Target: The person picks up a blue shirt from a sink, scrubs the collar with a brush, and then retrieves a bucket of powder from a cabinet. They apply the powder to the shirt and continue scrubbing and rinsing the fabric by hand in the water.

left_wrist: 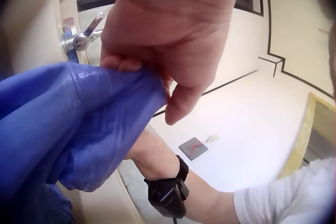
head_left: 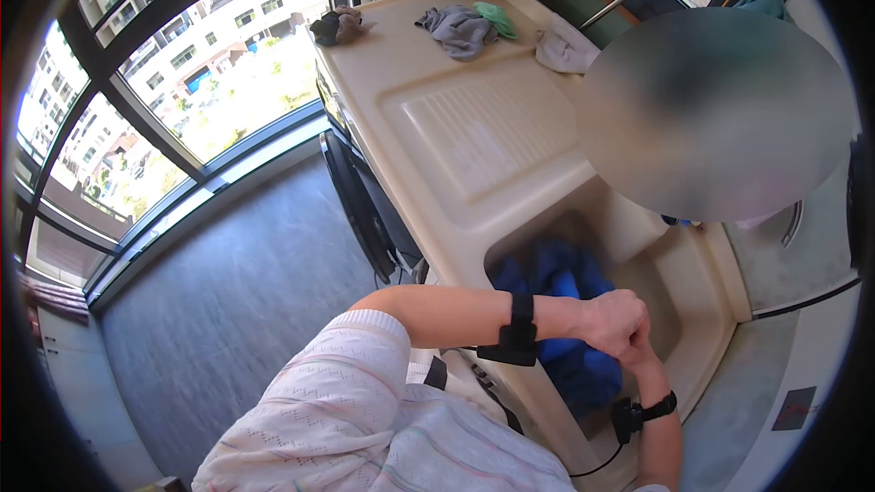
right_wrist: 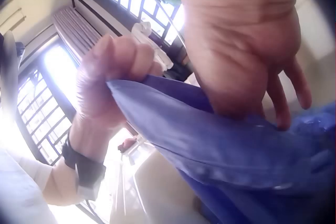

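Note:
A wet blue garment (head_left: 574,355) with stitched seams hangs in the basin of a beige laundry sink (head_left: 638,219). My left hand (head_left: 612,321) grips its edge, fingers curled over the cloth in the left wrist view, where the garment (left_wrist: 79,113) stretches away to the left. Close by, my right hand (right_wrist: 247,45) reaches into the folds and holds the cloth. Two of its fingers hang loose beside the garment (right_wrist: 210,145), and the rest are hidden behind it. In the head view the left hand mostly covers the right one.
Beside the basin lies a ribbed washboard surface (head_left: 483,137). Along the sink's far edge are a grey cloth (head_left: 456,29), a green cloth (head_left: 495,20), a white cloth (head_left: 565,44) and a dark-and-brown bundle (head_left: 342,25). A metal faucet (left_wrist: 81,42) stands by the basin.

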The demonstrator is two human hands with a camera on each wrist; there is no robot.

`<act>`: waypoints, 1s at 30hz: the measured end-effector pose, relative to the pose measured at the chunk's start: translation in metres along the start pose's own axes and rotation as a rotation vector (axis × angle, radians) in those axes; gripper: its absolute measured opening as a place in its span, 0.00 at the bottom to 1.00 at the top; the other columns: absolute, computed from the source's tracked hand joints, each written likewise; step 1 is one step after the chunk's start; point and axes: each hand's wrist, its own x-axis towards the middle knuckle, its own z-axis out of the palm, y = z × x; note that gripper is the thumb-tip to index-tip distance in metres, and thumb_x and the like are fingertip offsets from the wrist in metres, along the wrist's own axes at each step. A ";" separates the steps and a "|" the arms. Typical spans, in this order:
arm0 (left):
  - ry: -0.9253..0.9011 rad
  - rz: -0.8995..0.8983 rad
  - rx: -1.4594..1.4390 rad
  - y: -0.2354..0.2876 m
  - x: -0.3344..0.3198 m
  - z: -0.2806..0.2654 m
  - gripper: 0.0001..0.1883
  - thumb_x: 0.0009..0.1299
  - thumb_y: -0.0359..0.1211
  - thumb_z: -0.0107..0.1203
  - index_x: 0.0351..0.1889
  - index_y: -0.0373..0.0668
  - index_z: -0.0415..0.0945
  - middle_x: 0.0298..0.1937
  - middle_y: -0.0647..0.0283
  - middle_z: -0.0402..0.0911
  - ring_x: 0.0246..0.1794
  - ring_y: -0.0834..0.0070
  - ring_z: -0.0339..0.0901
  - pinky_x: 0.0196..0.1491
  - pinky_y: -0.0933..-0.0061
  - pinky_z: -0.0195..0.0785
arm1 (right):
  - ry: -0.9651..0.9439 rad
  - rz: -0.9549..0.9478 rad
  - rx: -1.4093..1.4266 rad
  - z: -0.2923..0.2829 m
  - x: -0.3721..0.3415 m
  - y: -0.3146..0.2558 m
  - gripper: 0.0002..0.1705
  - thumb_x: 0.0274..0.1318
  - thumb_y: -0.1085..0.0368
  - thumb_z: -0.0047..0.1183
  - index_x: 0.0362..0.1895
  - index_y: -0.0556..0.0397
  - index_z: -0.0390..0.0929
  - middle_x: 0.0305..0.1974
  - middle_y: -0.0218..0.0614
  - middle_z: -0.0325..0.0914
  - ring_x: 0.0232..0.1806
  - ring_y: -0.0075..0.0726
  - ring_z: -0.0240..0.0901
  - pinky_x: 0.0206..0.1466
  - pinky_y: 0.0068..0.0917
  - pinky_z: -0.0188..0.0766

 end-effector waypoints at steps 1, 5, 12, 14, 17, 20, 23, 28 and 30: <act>0.037 -0.008 0.049 0.001 -0.002 -0.002 0.10 0.44 0.37 0.57 0.12 0.40 0.73 0.16 0.57 0.74 0.21 0.60 0.72 0.24 0.66 0.65 | 0.024 -0.019 0.071 0.003 0.003 0.007 0.11 0.43 0.72 0.53 0.36 0.57 0.73 0.33 0.28 0.75 0.38 0.22 0.69 0.41 0.22 0.66; 0.276 0.031 0.328 -0.007 -0.011 -0.009 0.09 0.44 0.35 0.56 0.11 0.40 0.72 0.18 0.57 0.72 0.22 0.58 0.72 0.25 0.63 0.65 | 0.040 0.200 -0.192 -0.041 0.019 0.056 0.06 0.48 0.73 0.50 0.34 0.57 0.75 0.29 0.25 0.74 0.34 0.20 0.68 0.38 0.19 0.65; 0.496 0.043 0.280 -0.026 -0.008 -0.029 0.10 0.44 0.20 0.48 0.25 0.41 0.68 0.30 0.57 0.69 0.35 0.57 0.70 0.36 0.63 0.67 | 0.394 0.089 -0.205 -0.050 0.016 -0.050 0.07 0.51 0.68 0.53 0.30 0.60 0.76 0.23 0.23 0.70 0.27 0.15 0.62 0.31 0.14 0.60; 0.576 0.038 0.288 -0.024 -0.003 -0.035 0.15 0.42 0.19 0.47 0.30 0.42 0.69 0.33 0.56 0.69 0.36 0.56 0.70 0.37 0.64 0.67 | 0.445 0.023 -0.227 -0.054 0.015 -0.068 0.07 0.50 0.67 0.55 0.30 0.60 0.77 0.23 0.22 0.70 0.26 0.15 0.62 0.30 0.14 0.59; 0.577 -0.122 0.148 -0.012 -0.002 -0.047 0.16 0.46 0.22 0.50 0.36 0.40 0.71 0.35 0.56 0.70 0.28 0.62 0.71 0.35 0.68 0.68 | 0.487 -0.031 -0.197 -0.068 0.012 -0.087 0.08 0.49 0.66 0.56 0.30 0.59 0.77 0.23 0.22 0.72 0.26 0.14 0.63 0.30 0.14 0.60; 0.308 -0.101 0.346 -0.031 -0.001 -0.043 0.17 0.46 0.24 0.51 0.37 0.41 0.74 0.33 0.57 0.72 0.29 0.65 0.73 0.35 0.70 0.68 | 0.503 -0.059 -0.193 -0.078 0.010 -0.096 0.09 0.49 0.65 0.57 0.30 0.59 0.78 0.23 0.22 0.72 0.26 0.13 0.63 0.30 0.13 0.60; 0.048 -0.286 0.430 -0.057 -0.004 -0.033 0.14 0.51 0.25 0.51 0.38 0.39 0.75 0.31 0.61 0.75 0.32 0.71 0.74 0.37 0.74 0.67 | 0.529 -0.144 -0.215 -0.089 0.008 -0.107 0.10 0.49 0.64 0.58 0.31 0.59 0.78 0.23 0.22 0.72 0.26 0.13 0.63 0.30 0.13 0.60; 0.195 -0.473 -0.553 -0.044 -0.013 -0.047 0.11 0.61 0.27 0.47 0.40 0.36 0.74 0.33 0.64 0.77 0.32 0.79 0.73 0.38 0.79 0.67 | 0.476 -0.048 -0.270 -0.136 -0.001 -0.083 0.10 0.46 0.65 0.59 0.32 0.57 0.77 0.23 0.23 0.73 0.26 0.16 0.65 0.31 0.16 0.62; 0.217 -0.485 -0.660 -0.031 -0.012 -0.057 0.11 0.62 0.27 0.46 0.40 0.36 0.74 0.33 0.65 0.76 0.32 0.80 0.73 0.36 0.81 0.67 | 0.408 0.029 -0.379 -0.156 -0.008 -0.047 0.10 0.45 0.65 0.60 0.32 0.57 0.77 0.23 0.23 0.73 0.26 0.18 0.65 0.31 0.18 0.63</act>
